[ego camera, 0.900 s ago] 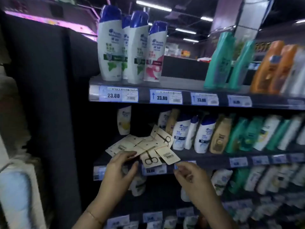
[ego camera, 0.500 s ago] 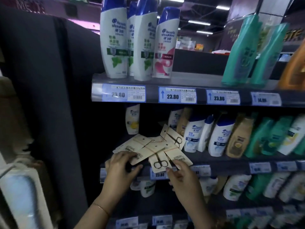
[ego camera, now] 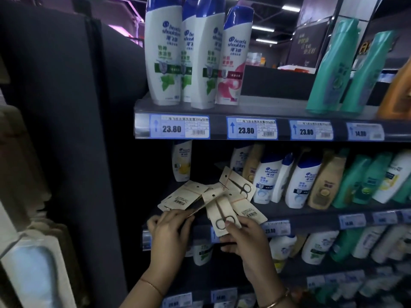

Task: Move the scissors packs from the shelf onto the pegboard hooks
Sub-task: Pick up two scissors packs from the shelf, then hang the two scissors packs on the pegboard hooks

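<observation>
Pick-up step in hand; scissors packs [ego camera: 238,185] lie heaped on the middle shelf [ego camera: 315,215], centre frame; right hand [ego camera: 242,238] pinches the front pack [ego camera: 220,210]; left hand [ego camera: 171,232] grasps the neighbouring pack [ego camera: 178,197] by its edge; next move, by judgement: lift clear and locate the pegboard hooks, which are not in view.

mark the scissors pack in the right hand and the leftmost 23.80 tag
scissors pack [ego camera: 222,213], head view, mid-card, on the scissors blades
leftmost 23.80 tag [ego camera: 172,129], head view, on the printed price

Beige scissors packs [ego camera: 223,211], white-and-blue shampoo bottles [ego camera: 163,52], teal bottles [ego camera: 333,65], blue price tags [ego camera: 180,126].
</observation>
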Demonstrator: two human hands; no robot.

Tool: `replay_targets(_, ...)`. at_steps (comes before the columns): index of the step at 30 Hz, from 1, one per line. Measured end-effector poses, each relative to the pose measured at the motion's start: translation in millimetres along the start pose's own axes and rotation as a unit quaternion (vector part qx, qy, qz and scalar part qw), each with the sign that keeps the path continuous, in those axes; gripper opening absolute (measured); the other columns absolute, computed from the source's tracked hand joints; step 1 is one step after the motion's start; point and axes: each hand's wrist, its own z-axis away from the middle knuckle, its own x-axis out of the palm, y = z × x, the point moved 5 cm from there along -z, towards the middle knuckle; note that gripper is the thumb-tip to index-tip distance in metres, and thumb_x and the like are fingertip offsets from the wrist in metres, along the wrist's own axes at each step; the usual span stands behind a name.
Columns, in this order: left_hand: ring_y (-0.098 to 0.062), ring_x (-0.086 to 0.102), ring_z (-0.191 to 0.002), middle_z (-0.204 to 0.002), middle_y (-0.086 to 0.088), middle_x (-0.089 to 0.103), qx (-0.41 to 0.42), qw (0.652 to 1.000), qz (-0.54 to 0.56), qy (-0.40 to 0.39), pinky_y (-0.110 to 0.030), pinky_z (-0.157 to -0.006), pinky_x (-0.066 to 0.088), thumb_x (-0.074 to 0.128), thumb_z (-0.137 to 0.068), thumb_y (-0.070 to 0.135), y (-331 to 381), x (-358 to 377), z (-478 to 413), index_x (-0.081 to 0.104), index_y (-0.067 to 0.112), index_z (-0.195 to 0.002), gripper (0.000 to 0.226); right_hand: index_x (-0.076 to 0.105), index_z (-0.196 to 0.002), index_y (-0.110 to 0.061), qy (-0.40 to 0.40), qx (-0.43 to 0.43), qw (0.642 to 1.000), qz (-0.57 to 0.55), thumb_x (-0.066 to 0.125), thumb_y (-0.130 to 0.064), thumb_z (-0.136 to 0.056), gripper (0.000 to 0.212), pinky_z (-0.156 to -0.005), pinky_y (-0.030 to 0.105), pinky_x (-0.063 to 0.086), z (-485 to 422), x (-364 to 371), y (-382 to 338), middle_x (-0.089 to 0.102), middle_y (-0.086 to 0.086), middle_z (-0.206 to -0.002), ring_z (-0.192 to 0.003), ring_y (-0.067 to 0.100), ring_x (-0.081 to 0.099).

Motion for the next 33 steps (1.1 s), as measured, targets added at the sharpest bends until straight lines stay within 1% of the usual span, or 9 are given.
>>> replay_targets(3, 0.006, 0.044, -0.077, -0.083, 0.014, 0.071, -0.02, 0.999, 0.015, 0.039, -0.026, -0.076, 0.026, 0.067, -0.081, 0.022, 1.5, -6.4, 2.3, 0.072, 0.024, -0.089, 0.01, 0.06, -0.103, -0.002, 0.0, 0.004, 0.999, -0.033, 0.062, 0.0, -0.087, 0.016, -0.05, 0.033, 0.056, 1.1, -0.7, -0.1, 0.071, 0.019, -0.082, -0.058, 0.024, 0.066)
replay_targets(7, -0.011, 0.06, -0.077, -0.076, 0.014, 0.07, -0.092, 0.984, 0.149, 0.029, -0.025, -0.067, 0.049, 0.07, -0.083, 0.015, 8.1, -15.3, 3.1, 0.069, 0.024, -0.086, 0.01, 0.059, -0.104, -0.004, -0.018, -0.005, 0.999, -0.05, 0.061, 0.001, -0.087, 0.018, -0.055, 0.032, 0.058, 7.3, -3.0, -2.6, 0.073, 0.019, -0.092, -0.067, 0.024, 0.071)
replay_targets(9, -0.009, 0.065, -0.07, -0.072, 0.008, 0.07, -0.125, 0.965, 0.23, 0.014, -0.026, -0.06, 0.053, 0.07, -0.083, 0.013, 15.0, -19.3, 5.1, 0.065, 0.022, -0.079, 0.011, 0.058, -0.105, -0.006, -0.036, -0.013, 0.998, -0.046, 0.06, 0.002, -0.088, 0.019, -0.058, 0.032, 0.058, 12.5, -6.8, -5.2, 0.074, 0.017, -0.097, -0.073, 0.025, 0.073)
replay_targets(13, -0.027, 0.068, -0.079, -0.081, -0.006, 0.072, -0.193, 0.914, 0.357, -0.02, -0.038, -0.068, 0.056, 0.07, -0.082, 0.007, 23.7, -23.7, 18.6, 0.063, 0.01, -0.085, 0.009, 0.056, -0.11, -0.007, -0.095, -0.028, 0.995, -0.018, 0.059, 0.001, -0.089, 0.022, -0.069, 0.039, 0.06, 28.4, -15.0, -13.5, 0.074, 0.015, -0.102, -0.081, 0.03, 0.074)
replay_targets(15, -0.024, 0.069, -0.083, -0.085, -0.005, 0.073, -0.21, 0.894, 0.394, -0.018, -0.029, -0.068, 0.057, 0.07, -0.081, 0.004, 28.6, -31.4, 29.9, 0.062, 0.01, -0.092, 0.016, 0.059, -0.11, -0.011, -0.121, -0.034, 0.992, -0.002, 0.058, 0.0, -0.09, 0.023, -0.073, 0.041, 0.061, 37.6, -18.7, -19.4, 0.075, 0.012, -0.101, -0.082, 0.028, 0.075)
replay_targets(18, -0.018, 0.07, -0.08, -0.087, -0.007, 0.073, -0.216, 0.887, 0.409, -0.004, -0.023, -0.065, 0.056, 0.069, -0.081, 0.002, 38.8, -51.1, 49.2, 0.061, 0.013, -0.099, 0.022, 0.062, -0.108, -0.014, -0.16, -0.049, 0.986, 0.016, 0.059, 0.0, -0.089, 0.023, -0.074, 0.042, 0.061, 53.8, -20.8, -27.0, 0.077, 0.006, -0.095, -0.083, 0.028, 0.075)
replay_targets(24, -0.031, 0.072, -0.085, -0.094, -0.014, 0.073, -0.216, 0.878, 0.424, 0.045, -0.041, -0.072, 0.06, 0.074, -0.077, 0.01, 42.9, -107.6, 84.8, 0.06, 0.015, -0.102, 0.03, 0.066, -0.1, -0.013, -0.247, -0.072, 0.966, 0.015, 0.061, -0.006, -0.088, 0.015, -0.063, 0.031, 0.061, 90.5, 3.0, -38.8, 0.078, 0.007, -0.089, -0.079, 0.028, 0.074)
replay_targets(30, -0.012, 0.069, -0.071, -0.084, -0.005, 0.072, -0.201, 0.886, 0.402, 0.114, -0.023, -0.066, 0.057, 0.071, -0.076, -0.003, 31.9, -195.7, 112.4, 0.062, 0.015, -0.105, 0.035, 0.066, -0.097, -0.012, -0.334, -0.095, 0.938, 0.029, 0.062, -0.006, -0.087, 0.013, -0.05, 0.02, 0.052, 136.2, 66.1, -45.6, 0.077, 0.009, -0.085, -0.06, 0.019, 0.066)
replay_targets(33, -0.015, 0.069, -0.066, -0.08, -0.002, 0.072, -0.179, 0.891, 0.388, 0.154, -0.024, -0.065, 0.059, 0.068, -0.069, -0.001, 18.7, -250.4, 118.9, 0.063, 0.012, -0.1, 0.034, 0.066, -0.096, -0.009, -0.367, -0.105, 0.924, 0.027, 0.063, -0.003, -0.085, 0.012, -0.049, 0.019, 0.052, 157.4, 103.8, -46.8, 0.077, 0.011, -0.085, -0.058, 0.017, 0.067)
